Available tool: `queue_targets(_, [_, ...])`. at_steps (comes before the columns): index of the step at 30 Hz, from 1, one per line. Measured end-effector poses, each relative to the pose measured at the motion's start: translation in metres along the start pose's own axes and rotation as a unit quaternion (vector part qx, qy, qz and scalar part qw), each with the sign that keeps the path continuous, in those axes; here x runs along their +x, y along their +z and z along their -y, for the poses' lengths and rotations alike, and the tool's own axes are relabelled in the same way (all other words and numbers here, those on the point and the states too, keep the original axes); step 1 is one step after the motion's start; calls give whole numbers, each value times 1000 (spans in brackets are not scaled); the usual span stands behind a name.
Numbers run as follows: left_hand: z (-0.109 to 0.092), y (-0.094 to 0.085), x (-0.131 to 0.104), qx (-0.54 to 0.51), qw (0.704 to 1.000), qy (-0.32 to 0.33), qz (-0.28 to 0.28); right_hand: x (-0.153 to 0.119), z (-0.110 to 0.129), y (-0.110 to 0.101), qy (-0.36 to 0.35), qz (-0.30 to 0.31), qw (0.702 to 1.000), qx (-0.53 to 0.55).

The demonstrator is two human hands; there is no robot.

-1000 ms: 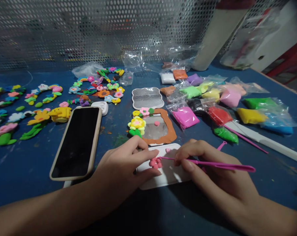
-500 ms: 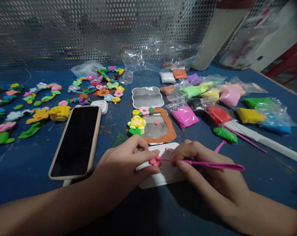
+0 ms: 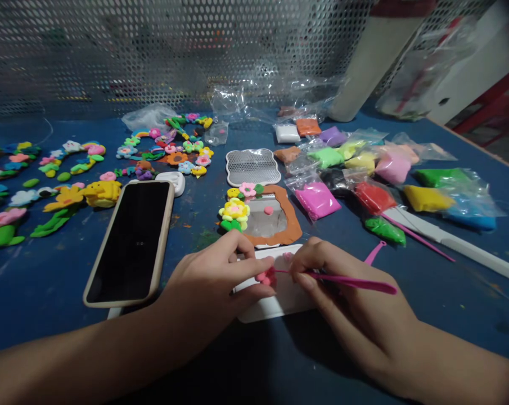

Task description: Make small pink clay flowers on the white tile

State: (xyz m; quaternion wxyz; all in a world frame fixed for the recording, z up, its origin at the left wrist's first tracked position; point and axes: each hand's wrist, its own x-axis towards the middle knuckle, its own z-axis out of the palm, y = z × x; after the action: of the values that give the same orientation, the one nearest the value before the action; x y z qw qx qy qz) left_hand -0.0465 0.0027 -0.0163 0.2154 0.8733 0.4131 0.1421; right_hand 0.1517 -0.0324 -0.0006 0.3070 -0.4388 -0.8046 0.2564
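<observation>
Between the thumb and fingertips of my left hand (image 3: 224, 273) is a small coral-pink clay flower (image 3: 266, 277), resting on a white board (image 3: 279, 304). My right hand (image 3: 342, 292) pinches a thin magenta modelling tool (image 3: 355, 281) like a pen. Its slim tip points left and meets the flower, though the exact contact is too small to make out. A small pink clay bit (image 3: 287, 256) lies on the board by my right fingers. Just beyond stands out a mirror (image 3: 262, 222) framed in brown clay (image 3: 294, 216), with a yellow clay flower (image 3: 234, 210) on its left side.
A phone (image 3: 130, 247) lies left of my left hand. Clay-decorated pieces (image 3: 68, 197) spread over the far left. Bagged clay in several colours (image 3: 317, 198), a white knife-like tool (image 3: 469, 247) and a tumbler (image 3: 368, 62) occupy the right. A silver mirror (image 3: 253, 167) lies farther back.
My right hand and the magenta tool have shifted slightly left, and the tool's handle end has swung left too. My left hand still holds the flower in place.
</observation>
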Motion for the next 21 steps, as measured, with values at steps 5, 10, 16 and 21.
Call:
queue_targets(5, [-3, -2, 1, 2, 1000, -8, 12, 3, 1, 1, -2, 14, 1000, 1])
queue_targets(10, [-3, -3, 0, 6, 1000, -5, 14, 1, 1, 2, -11, 30, 999, 9])
queue_targets(16, [-4, -3, 2, 3, 1000, -13, 21, 0, -2, 3, -40, 43, 998, 13])
queue_targets(21, [-3, -1, 0, -3, 1000, -13, 6, 3, -2, -1, -152, 65, 985, -50])
